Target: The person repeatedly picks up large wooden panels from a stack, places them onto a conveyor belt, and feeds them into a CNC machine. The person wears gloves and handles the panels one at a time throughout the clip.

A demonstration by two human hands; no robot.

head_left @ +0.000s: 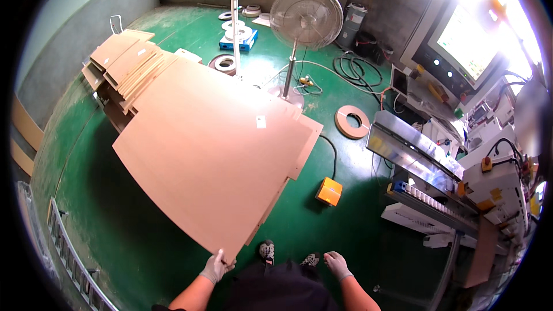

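Note:
A large flat tan board (207, 138), likely wood-based, lies on top of a stack, a small white label (261, 121) on its face. My left hand (215, 267), in a thin pale glove, is closed on the near corner of this board, its thumb on top and fingers at the edge. Gloved as well, my right hand (336, 265) hangs apart from the stack with its fingers curled in, and nothing shows in it. Edges of other boards stick out under the top one along its right side.
Further stacked boards (124, 57) stand at the far left. An orange foot pedal (329, 192) and a brown edging roll (352, 122) lie on the green floor. Beyond is a standing fan (305, 18); a machine (420, 155) with a screen fills the right. A ladder (72, 256) lies lower left.

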